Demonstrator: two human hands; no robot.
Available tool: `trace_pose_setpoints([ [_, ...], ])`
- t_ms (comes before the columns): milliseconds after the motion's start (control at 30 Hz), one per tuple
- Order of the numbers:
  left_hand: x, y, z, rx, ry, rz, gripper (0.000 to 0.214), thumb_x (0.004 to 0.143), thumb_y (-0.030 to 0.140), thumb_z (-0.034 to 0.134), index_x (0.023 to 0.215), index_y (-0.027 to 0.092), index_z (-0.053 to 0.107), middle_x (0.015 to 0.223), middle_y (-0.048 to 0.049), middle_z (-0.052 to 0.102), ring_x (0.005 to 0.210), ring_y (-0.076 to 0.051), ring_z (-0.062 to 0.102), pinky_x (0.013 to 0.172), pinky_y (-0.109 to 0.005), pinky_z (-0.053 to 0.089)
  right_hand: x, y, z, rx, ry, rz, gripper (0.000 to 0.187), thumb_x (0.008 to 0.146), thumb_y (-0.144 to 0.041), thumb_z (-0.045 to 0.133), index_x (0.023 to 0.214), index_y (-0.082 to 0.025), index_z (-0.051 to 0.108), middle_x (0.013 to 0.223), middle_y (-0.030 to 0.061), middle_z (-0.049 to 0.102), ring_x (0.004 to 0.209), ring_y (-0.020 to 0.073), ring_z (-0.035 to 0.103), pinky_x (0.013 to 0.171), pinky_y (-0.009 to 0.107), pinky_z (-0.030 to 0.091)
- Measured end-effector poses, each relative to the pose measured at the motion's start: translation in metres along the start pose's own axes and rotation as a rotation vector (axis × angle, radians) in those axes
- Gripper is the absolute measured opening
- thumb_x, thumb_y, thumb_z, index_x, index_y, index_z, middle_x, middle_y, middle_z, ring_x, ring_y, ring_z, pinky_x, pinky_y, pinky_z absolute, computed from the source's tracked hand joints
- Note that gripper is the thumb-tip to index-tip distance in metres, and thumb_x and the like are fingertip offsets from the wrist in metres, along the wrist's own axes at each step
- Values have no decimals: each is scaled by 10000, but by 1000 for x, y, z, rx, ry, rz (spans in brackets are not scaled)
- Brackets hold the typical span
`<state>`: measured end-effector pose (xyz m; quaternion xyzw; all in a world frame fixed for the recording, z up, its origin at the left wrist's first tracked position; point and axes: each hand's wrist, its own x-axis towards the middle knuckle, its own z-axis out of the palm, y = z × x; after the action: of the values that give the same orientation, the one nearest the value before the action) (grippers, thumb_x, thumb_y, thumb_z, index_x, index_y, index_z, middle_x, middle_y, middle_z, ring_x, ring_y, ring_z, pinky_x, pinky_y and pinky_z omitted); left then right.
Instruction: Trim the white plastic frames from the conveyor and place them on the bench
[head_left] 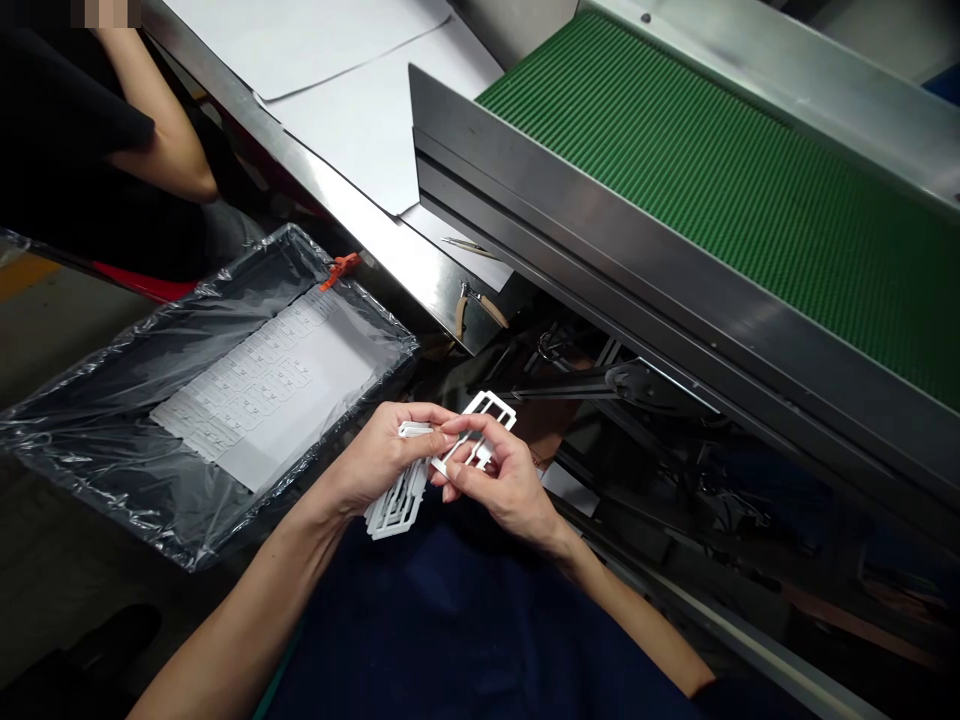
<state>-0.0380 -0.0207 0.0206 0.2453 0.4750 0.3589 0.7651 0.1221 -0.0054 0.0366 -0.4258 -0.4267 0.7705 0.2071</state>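
Over the dark blue lap [465,620], the left hand [379,462] grips a stack of white plastic frames [397,500] lengthwise, while the right hand [510,485] pinches one frame [480,425] just right of the stack.

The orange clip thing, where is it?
In the head view, the orange clip sits left of centre, on the far edge of the plastic-lined tray, beside the steel table edge.

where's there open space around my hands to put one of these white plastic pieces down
The green belt shows bare. The white sheets beyond the steel ledge are bare too. In the lined tray, dark film left of the white parts is free. It is crowded under the conveyor, and both hands hold plastic frames.
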Motion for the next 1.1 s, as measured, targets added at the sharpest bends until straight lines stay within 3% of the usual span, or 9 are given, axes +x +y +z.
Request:
trace_pose_setpoints([
  [267,-2,3,4,-14,-11,11,137,770,218,626,871,127,643,642,-33,647,509,-122,581,467,-186,441,0,0,0,-7,15,-11,272,769,-214,615,1024,-209,521,677,-34,602,584,105,601,652,282,519],
  [433,1,1,2,-25,5,14,219,768,269,643,937,131,637,691,-42,646,526,-130,583,479,-203,456,2,3,-2,-9,-7,-28,312,775,-230,603,1075,-217,516,690,-35,586,627,114,617,689,298,528],
  [500,2,1,1,-38,80,46,265,762,292,655,975,137,624,711,-43,644,555,-138,595,512,-216,475,4,4,-6,-3,16,-65,433,780,-247,600,1192,-249,466,793,-14,607,696,124,629,693,291,530],
  [567,2,2,-1,-54,231,106,292,747,301,676,988,154,605,708,-26,633,567,-133,593,529,-214,482,8,4,-10,-26,91,-128,581,779,-259,609,1306,-293,368,957,12,610,769,127,633,692,273,523],
  [667,-1,6,-4,-87,411,203,289,730,297,695,965,188,566,669,15,598,532,-106,567,506,-189,469,12,3,-18,-83,185,-167,569,797,-289,600,1318,-284,371,1050,40,600,790,123,633,670,248,504],
  [800,-7,12,-4,-101,455,272,264,745,288,681,942,209,524,674,23,596,543,-111,574,494,-184,462,14,-2,-20,-122,173,-154,397,813,-318,583,1187,-211,505,978,59,635,765,126,630,661,251,491],
  [1100,-12,18,1,-88,554,328,280,723,292,699,914,202,515,694,25,604,544,-120,583,481,-196,486,14,-2,-14,-181,152,-150,284,841,-323,535,1085,-180,561,892,51,649,725,118,613,692,271,491],
])
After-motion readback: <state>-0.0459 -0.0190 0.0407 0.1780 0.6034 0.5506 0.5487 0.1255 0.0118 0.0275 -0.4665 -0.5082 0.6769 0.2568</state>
